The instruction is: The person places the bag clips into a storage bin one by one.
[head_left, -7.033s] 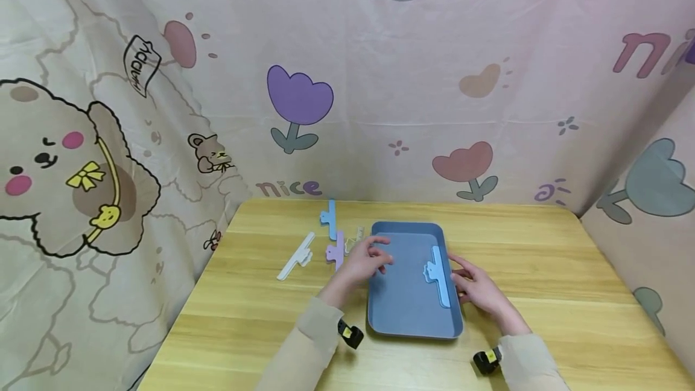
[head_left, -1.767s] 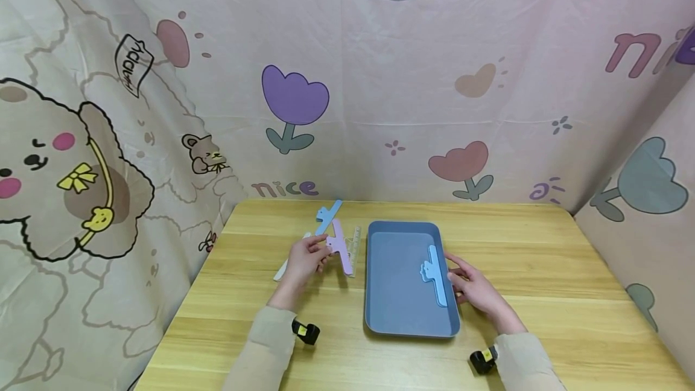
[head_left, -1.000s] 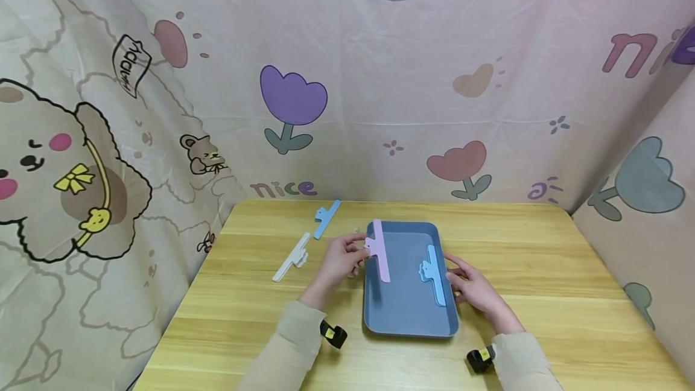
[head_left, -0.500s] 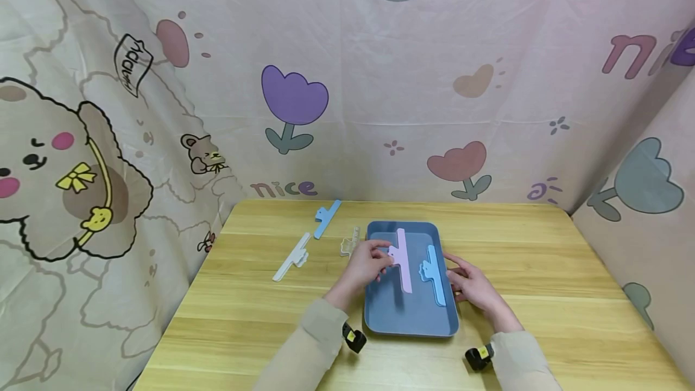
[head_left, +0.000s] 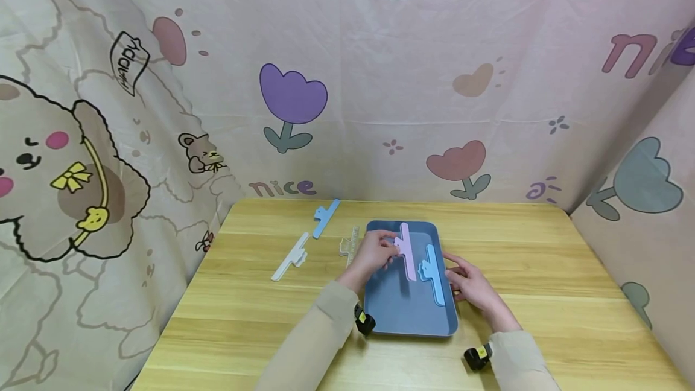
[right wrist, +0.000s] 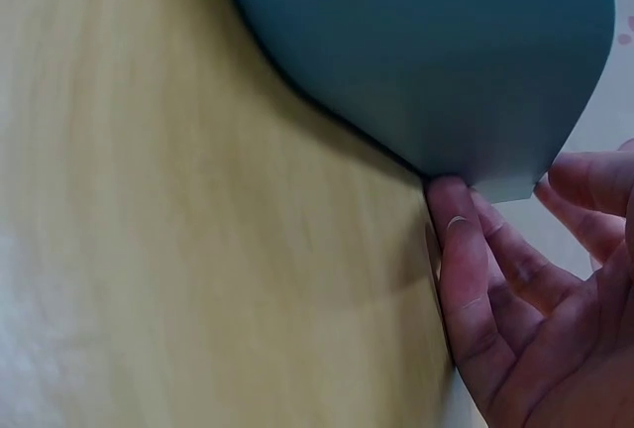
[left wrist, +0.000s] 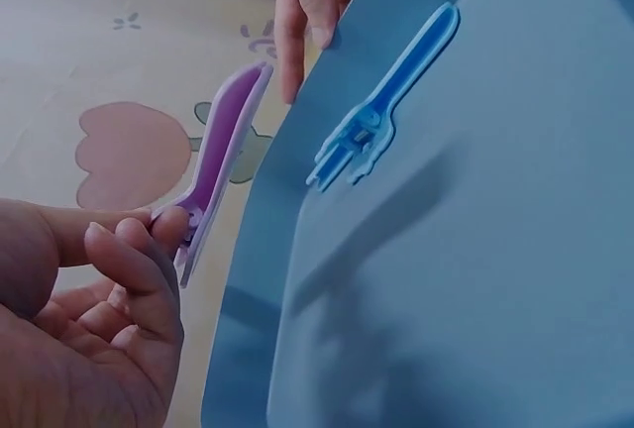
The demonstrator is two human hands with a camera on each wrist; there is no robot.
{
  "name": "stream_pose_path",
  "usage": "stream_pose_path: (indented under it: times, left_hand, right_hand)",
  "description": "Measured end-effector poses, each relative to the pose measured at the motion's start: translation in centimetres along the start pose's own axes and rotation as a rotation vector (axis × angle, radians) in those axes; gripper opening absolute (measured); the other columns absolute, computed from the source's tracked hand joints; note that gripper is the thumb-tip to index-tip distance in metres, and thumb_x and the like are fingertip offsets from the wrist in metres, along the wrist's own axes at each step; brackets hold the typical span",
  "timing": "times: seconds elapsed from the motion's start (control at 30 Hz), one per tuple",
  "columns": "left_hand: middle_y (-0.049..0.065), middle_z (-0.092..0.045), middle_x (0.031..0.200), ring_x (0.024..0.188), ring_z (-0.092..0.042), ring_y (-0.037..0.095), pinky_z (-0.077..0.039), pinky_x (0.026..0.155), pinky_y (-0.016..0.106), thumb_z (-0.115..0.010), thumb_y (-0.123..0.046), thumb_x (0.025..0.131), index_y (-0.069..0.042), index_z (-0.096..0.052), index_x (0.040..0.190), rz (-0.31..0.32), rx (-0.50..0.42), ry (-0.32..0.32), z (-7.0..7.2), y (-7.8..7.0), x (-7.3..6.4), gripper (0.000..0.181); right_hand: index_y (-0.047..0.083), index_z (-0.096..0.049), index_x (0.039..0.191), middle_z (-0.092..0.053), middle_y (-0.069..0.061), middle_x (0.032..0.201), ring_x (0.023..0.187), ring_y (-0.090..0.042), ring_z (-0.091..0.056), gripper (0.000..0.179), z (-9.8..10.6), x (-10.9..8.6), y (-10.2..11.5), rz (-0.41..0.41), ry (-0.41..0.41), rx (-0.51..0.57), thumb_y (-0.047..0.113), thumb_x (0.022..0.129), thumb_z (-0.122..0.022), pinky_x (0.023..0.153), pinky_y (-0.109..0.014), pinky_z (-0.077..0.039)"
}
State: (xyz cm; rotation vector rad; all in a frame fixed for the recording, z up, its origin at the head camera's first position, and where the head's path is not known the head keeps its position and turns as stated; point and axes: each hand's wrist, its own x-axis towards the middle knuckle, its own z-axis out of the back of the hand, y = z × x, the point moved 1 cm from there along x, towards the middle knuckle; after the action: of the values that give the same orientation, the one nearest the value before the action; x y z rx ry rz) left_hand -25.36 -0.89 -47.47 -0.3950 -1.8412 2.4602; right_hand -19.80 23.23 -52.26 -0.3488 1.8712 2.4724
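Note:
My left hand [head_left: 374,252] pinches a lilac bag clip [head_left: 409,258] by its short grip, between thumb and fingers. The clip is held above the blue-grey tray [head_left: 404,321], and its shadow falls on the tray floor in the left wrist view. Inside the tray, along the right wall, lies a light blue bag clip [head_left: 436,282]. My right hand [head_left: 475,288] rests its fingertips against the tray's right side. From the right wrist view, those fingers [right wrist: 466,260] touch the outer wall low down, near the wooden table.
Left of the tray lie a white clip [head_left: 290,257], another light blue clip [head_left: 326,219] near the back edge, and a transparent clip [head_left: 347,247] with ruler-like marks, partly behind my left hand. A patterned cloth [head_left: 347,89] hangs behind the table.
My left hand has gripped the lilac clip from the table and carried it rightward over the tray. The light blue clip at the back has turned slantwise. My right hand stays at the tray.

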Motion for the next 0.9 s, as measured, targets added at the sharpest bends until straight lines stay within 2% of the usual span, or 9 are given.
stream_pose_path:
  times: [0.23,0.37,0.67,0.9]
  left_hand:
    - [0.01,-0.066,0.078,0.053,-0.051,0.014,-0.041,0.045,0.021,-0.069,-0.003,0.09,-0.002,-0.061,0.126,0.023,0.071,-0.015,-0.6,-0.1,1.1,0.036]
    - [0.004,-0.062,0.074,0.051,-0.051,0.012,-0.04,0.043,0.02,-0.068,0.0,0.089,-0.001,-0.061,0.122,0.036,0.102,0.008,-1.0,-0.2,1.4,0.034]
    - [0.006,-0.061,0.069,0.048,-0.049,0.011,-0.039,0.042,0.021,-0.068,0.005,0.086,0.001,-0.061,0.117,0.067,0.132,0.039,-1.6,-0.1,1.9,0.032]
    - [0.007,-0.061,0.061,0.045,-0.049,0.012,-0.038,0.04,0.022,-0.068,0.004,0.086,0.001,-0.063,0.114,0.07,0.205,0.051,-2.1,0.4,2.0,0.029]
  right_hand:
    - [0.006,-0.032,0.152,-0.054,-0.031,0.125,0.08,-0.029,-0.065,0.052,0.0,0.0,0.1,-0.01,0.004,0.001,0.01,0.103,-0.049,0.062,-0.044,-0.057]
    - [0.006,-0.034,0.152,-0.056,-0.03,0.124,0.079,-0.028,-0.064,0.052,0.0,0.1,0.1,-0.014,-0.006,-0.008,0.01,0.102,-0.05,0.061,-0.043,-0.056]
    - [0.007,-0.034,0.152,-0.056,-0.029,0.123,0.08,-0.028,-0.065,0.052,0.1,0.1,0.1,-0.015,-0.005,-0.014,0.01,0.102,-0.05,0.062,-0.043,-0.056]
    - [0.008,-0.035,0.152,-0.057,-0.028,0.123,0.08,-0.026,-0.064,0.051,0.1,0.1,-0.1,-0.018,-0.008,-0.04,0.011,0.103,-0.049,0.061,-0.042,-0.055]
